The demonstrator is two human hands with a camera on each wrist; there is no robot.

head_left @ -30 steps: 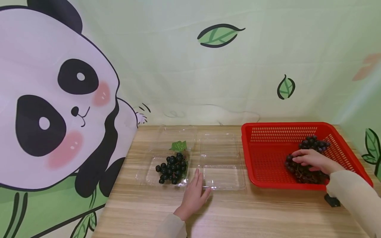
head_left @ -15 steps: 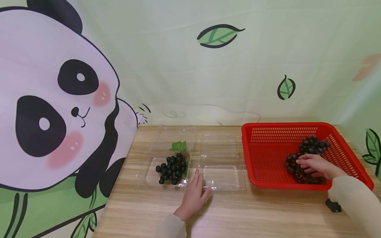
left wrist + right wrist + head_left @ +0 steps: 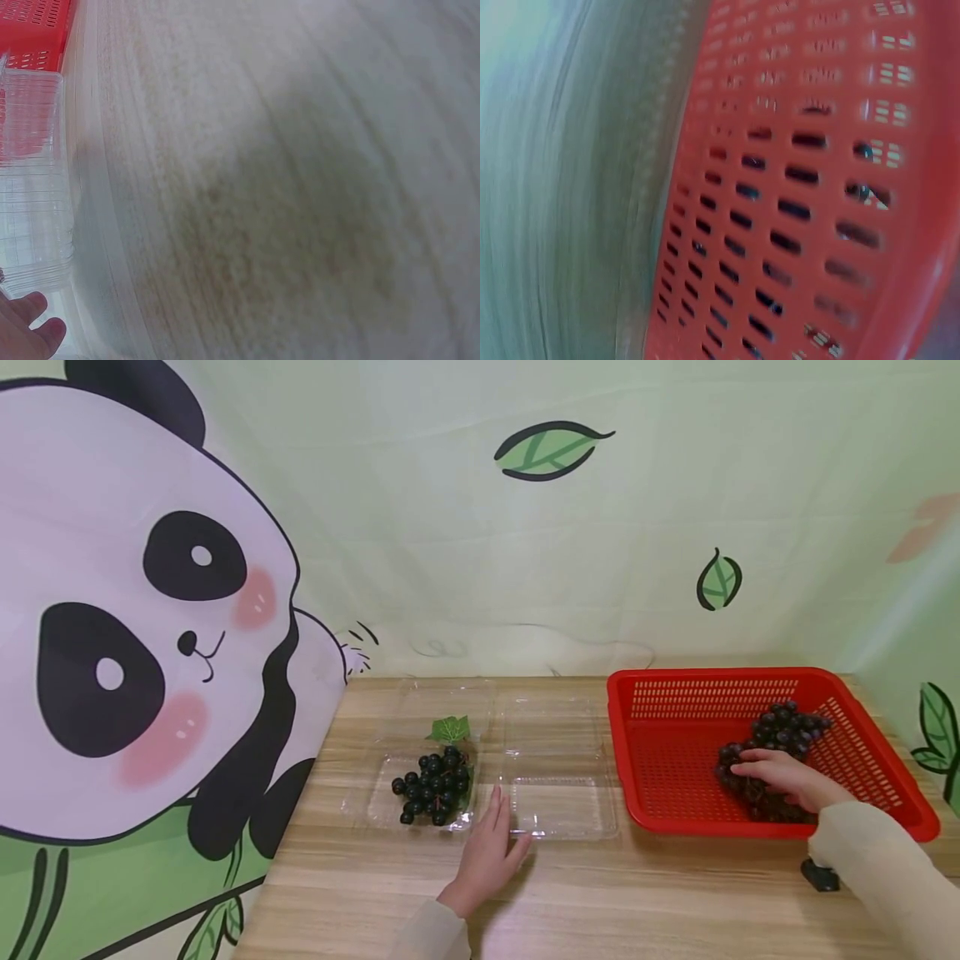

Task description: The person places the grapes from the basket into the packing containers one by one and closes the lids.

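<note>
By our read, abt 1 bunch is in place: grapes [image 3: 433, 787] sit in the clear box [image 3: 386, 772] just left of our L hand [image 3: 489, 856]. The clear box to its right [image 3: 558, 802] shows none yet; 2 bunches remain in the red basket [image 3: 667, 768] under our R hand [image 3: 795, 779]. L fingers lie straight at the boxes' near edges, holding nothing. R fingers rest on the near bunch [image 3: 752, 792], far bunch [image 3: 783, 727] just beyond; can't tell if they grip, undersides hidden. L wrist cam: mostly blurry tabletop [image 3: 247, 187], fingertips cut off at corner. R wrist cam: basket wall only, contents unclear thru slots, hand n/a.
</note>
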